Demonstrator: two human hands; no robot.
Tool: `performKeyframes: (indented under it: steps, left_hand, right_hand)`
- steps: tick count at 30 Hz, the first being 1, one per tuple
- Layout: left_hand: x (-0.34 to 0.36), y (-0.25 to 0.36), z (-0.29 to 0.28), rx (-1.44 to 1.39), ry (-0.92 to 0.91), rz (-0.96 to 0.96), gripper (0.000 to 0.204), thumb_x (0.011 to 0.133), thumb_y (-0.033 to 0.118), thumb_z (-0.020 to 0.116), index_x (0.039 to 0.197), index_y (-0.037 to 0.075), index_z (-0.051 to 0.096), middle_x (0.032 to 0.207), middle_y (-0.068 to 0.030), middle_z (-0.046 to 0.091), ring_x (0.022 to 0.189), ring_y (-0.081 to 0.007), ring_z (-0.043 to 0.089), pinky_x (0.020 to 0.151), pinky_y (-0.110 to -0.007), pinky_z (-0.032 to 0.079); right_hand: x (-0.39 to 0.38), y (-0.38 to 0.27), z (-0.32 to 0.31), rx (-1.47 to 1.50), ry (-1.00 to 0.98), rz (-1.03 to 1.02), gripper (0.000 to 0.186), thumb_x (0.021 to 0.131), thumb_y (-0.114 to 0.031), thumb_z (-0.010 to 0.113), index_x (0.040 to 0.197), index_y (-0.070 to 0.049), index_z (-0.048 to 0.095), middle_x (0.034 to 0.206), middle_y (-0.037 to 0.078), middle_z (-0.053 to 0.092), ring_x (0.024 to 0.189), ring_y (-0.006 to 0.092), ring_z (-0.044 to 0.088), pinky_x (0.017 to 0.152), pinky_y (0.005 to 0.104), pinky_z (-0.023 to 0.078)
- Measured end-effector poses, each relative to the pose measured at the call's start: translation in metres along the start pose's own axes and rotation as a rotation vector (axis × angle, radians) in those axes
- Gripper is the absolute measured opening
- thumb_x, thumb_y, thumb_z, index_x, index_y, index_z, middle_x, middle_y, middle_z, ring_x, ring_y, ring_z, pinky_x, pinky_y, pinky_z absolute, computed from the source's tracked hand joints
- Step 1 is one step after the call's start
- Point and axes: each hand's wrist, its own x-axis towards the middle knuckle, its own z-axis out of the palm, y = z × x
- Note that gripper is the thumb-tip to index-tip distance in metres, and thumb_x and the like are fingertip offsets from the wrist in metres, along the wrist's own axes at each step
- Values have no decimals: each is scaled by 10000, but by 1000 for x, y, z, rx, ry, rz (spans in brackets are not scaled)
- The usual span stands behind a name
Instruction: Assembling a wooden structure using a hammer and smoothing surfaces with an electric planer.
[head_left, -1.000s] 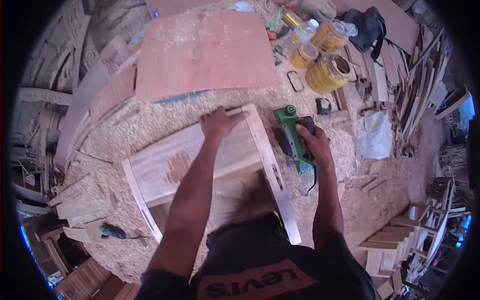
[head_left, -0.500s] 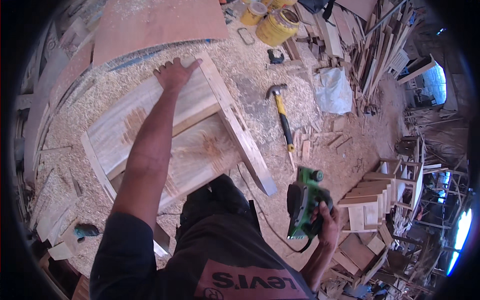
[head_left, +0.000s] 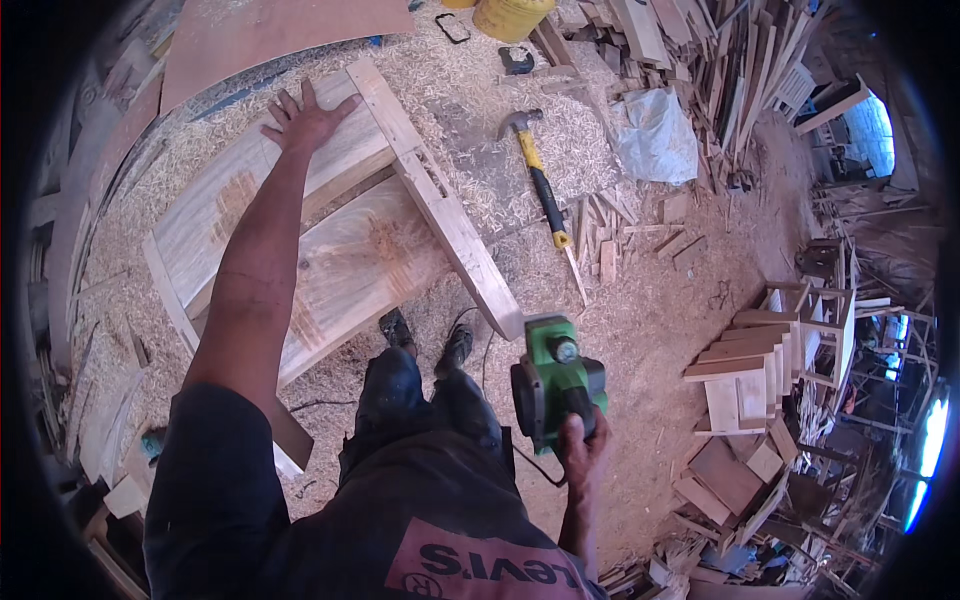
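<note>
Planer lifted clear of the wooden frame.

Right hand (head_left: 583, 447) closed on green electric planer (head_left: 555, 385), held just off the near end of the wooden frame (head_left: 330, 230). Left hand (head_left: 303, 121) flat, fingers spread, on the frame's far rail. Thick shavings around frame suggest much planing done; remainder unclear. Hammer (head_left: 540, 180) lies beside frame.

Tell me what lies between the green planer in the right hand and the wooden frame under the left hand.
Nothing visible blocks it. The right hand holds the green planer up beside the near end of the wooden frame's side rail; only open air separates them. The left hand presses flat on the frame's far end.
</note>
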Motion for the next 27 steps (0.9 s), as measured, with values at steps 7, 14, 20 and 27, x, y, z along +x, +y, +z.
performKeyframes:
  steps: [7, 14, 20, 27]
  left_hand:
    - [-18, -6, -1, -70, -51, -49, 1320, 664, 953, 541, 1635, 247, -6, 1672, -220, -126, 1523, -457, -158, 1140, -717, -101]
    - [-13, -12, 0, -50, -70, -57, 1339, 648, 964, 540, 1635, 247, -10, 1672, -208, -141, 1521, -457, -165, 1138, -720, -106]
    - [-15, -8, 1, -69, -86, -67, 1340, 647, 957, 556, 1635, 249, -7, 1672, -189, -167, 1515, -454, -192, 1132, -732, -97]
    - [-18, -11, -2, -82, -57, -75, 1331, 652, 956, 554, 1637, 245, 9, 1672, -188, -166, 1509, -457, -209, 1125, -741, -101]
  right_hand:
    - [40, 32, 6, -220, -217, -23, 489, 927, -435, 693, 1095, 22, 659, 797, 217, 701, 722, 316, 712, 658, 423, 540]
    - [64, 25, 10, -177, -293, -113, 485, 929, -447, 692, 1066, 17, 654, 776, 208, 699, 712, 329, 715, 640, 421, 539]
    - [76, 17, 19, -139, -319, -120, 462, 936, -438, 692, 1034, 11, 647, 756, 193, 692, 692, 305, 705, 634, 417, 532]
    - [97, -7, 38, -168, -379, -106, 405, 948, -379, 697, 1037, 13, 647, 758, 187, 694, 684, 282, 694, 633, 404, 528]
